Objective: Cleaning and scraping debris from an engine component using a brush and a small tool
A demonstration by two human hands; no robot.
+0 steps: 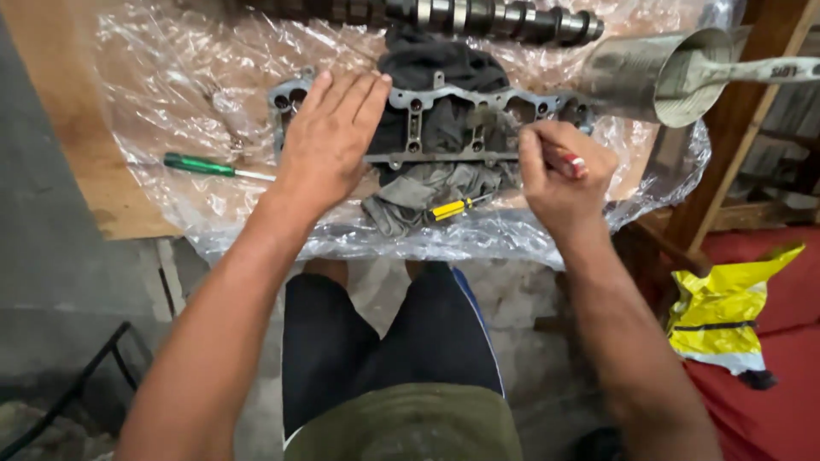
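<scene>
Head view, so I only get the top-down look. My left hand [329,137] lies flat with fingers spread, pressing the left end of a grey metal gasket-like frame [436,128], and it hides that end completely. My right hand [559,175] is clenched around a small red-handled tool [571,162] at the frame's right part; the tip is buried behind my fingers, so I can't tell what kind it is. The frame sits mid-table on crinkly plastic sheet [171,77], over a dark rag [431,183]. A yellow screwdriver [453,207] pokes from the rag near the front edge, a green screwdriver [209,166] lies left. The camshaft [478,17] is cut off at the back edge, with a tin can [658,77] at the back right corner.
</scene>
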